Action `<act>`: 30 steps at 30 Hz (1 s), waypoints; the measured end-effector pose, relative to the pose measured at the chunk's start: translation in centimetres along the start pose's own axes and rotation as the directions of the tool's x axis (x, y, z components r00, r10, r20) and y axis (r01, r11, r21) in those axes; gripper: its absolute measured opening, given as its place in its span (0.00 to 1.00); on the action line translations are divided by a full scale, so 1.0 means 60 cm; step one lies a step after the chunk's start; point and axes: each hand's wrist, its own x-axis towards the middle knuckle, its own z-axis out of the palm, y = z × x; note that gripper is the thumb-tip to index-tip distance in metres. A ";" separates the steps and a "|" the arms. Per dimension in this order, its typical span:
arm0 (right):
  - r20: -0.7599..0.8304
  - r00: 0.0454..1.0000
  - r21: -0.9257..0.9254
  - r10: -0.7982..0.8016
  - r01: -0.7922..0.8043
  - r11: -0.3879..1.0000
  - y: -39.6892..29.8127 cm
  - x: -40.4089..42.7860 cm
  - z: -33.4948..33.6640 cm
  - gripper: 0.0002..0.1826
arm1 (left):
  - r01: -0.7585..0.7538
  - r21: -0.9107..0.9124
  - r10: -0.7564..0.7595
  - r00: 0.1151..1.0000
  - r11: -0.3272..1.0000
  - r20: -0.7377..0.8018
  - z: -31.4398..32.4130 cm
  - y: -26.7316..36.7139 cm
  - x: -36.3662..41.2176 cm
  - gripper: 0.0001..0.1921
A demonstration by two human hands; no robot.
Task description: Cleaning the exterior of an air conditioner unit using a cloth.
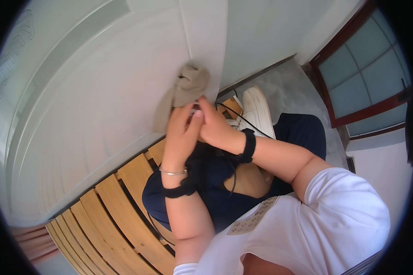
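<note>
A beige-brown cloth, bunched and slightly blurred, extends past my fingertips in front of a pale panel. At its lower edge my left hand grips the fabric, thumb pointing toward the other hand. My right hand meets it from the right, with its fingertips also at the cloth's edge. Something small and pale shows between the fingers; I cannot tell what it is. A silver bangle and a black strap circle my left wrist. Another black strap is around the right one.
Wooden slats with gaps run beneath me, against the pale panel. A white shoe is beyond my right wrist, with a black cable crossing it. Grey floor leads to a red-brown framed glass door.
</note>
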 end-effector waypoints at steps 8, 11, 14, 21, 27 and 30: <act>-0.235 0.971 -0.252 -0.031 -0.030 0.967 -0.018 0.010 -0.022 0.39 | 0.060 -0.038 -0.056 0.995 0.998 0.083 0.028 0.012 0.015 0.19; -0.228 0.960 -0.379 -0.163 0.067 0.923 -0.028 0.020 -0.003 0.38 | 0.041 -0.106 -0.039 0.999 0.994 0.022 0.024 0.029 0.011 0.20; -0.233 0.932 -0.460 -0.277 0.146 0.876 -0.053 0.035 0.020 0.35 | 0.001 -0.215 -0.021 0.996 0.977 -0.091 0.014 0.041 0.003 0.20; 0.379 0.777 -0.759 -0.503 0.572 0.311 -0.141 0.110 0.114 0.28 | -0.241 -0.766 -0.346 0.784 0.596 -0.515 -0.042 0.092 -0.017 0.23; 0.711 0.540 -0.472 -0.450 0.841 0.264 -0.086 0.120 0.227 0.18 | -0.378 -0.796 -0.540 0.591 0.472 -0.600 -0.122 0.063 -0.061 0.20; 0.776 0.594 -0.407 -0.212 0.729 0.551 -0.056 0.117 0.261 0.17 | -0.289 -0.705 -0.579 0.415 0.648 -0.702 -0.131 0.043 -0.069 0.16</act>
